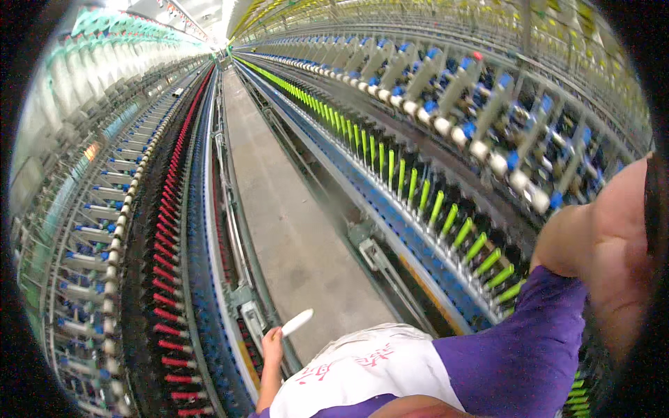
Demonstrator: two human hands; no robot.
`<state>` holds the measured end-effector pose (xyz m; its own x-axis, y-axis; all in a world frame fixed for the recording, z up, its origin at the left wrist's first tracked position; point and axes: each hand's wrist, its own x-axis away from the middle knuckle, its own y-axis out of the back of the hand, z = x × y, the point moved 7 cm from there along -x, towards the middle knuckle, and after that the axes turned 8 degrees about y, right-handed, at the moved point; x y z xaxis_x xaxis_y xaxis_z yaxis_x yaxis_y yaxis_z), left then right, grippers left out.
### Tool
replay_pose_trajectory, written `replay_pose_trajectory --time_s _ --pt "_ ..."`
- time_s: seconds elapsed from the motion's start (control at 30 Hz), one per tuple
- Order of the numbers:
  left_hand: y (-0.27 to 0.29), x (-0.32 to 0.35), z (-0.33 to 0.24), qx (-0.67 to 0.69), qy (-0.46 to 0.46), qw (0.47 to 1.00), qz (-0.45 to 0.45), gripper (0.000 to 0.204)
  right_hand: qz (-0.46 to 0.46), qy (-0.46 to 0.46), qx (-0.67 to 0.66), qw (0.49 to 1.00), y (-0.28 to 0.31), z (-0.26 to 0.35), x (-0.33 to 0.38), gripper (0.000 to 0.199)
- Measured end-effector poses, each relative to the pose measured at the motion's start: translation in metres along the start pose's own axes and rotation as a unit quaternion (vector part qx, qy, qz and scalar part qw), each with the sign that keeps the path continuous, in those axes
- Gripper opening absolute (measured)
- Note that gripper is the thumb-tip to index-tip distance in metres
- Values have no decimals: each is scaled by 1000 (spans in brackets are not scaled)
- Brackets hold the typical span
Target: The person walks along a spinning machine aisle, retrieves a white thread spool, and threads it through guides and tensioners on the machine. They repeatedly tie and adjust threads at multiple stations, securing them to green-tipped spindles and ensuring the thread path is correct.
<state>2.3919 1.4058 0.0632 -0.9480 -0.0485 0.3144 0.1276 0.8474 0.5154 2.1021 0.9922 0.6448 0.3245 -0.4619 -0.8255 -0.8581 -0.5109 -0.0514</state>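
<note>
Nearest, at the bottom edge, is a white apron worn over a purple sleeve. The left hand hangs low beside the apron, its fingers clamped on one end of a white tube, which sticks up and to the right over the floor. That tube is the only loose one in view, and it hangs clear of both machines.

The right arm bends up at the right edge, so only the elbow and a bare upper arm show. The right hand is outside the picture, and I cannot tell how its fingers stand.

By my reading, nothing has been placed: the tube is held in the open aisle, not at a spindle.

On the left runs one spinning frame with a long row of red bobbins, too many to count, under white rollers and blue clips. On the right runs a second frame with a row of green bobbins, about a dozen distinct near the elbow and blurring together farther off. Above them is a row of grey arms with blue clips. Both frames and the bare concrete floor run far to a bright end.
</note>
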Motion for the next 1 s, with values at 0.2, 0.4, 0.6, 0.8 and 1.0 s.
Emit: replay_pose_trajectory --time_s 0.2,0.4,0.6,0.8,1.0 --pt "1 -129 -14 103 84 985 -109 20 83 -108 -106 985 -236 -90 169 34" --pt "-29 -362 -181 381 7 921 84 19 594 -367 -450 557 -514 -12 579 58" --pt "-119 -534 -448 2 -175 887 428 23 662 -547 -362 363 -562 -15 822 36" --pt "-276 -604 -579 -365 -467 570 569 35 632 -554 -292 456 -721 -159 940 29" --pt "-156 -685 -857 -89 -699 600 379 28 498 -621 -316 516 -806 -324 970 32"
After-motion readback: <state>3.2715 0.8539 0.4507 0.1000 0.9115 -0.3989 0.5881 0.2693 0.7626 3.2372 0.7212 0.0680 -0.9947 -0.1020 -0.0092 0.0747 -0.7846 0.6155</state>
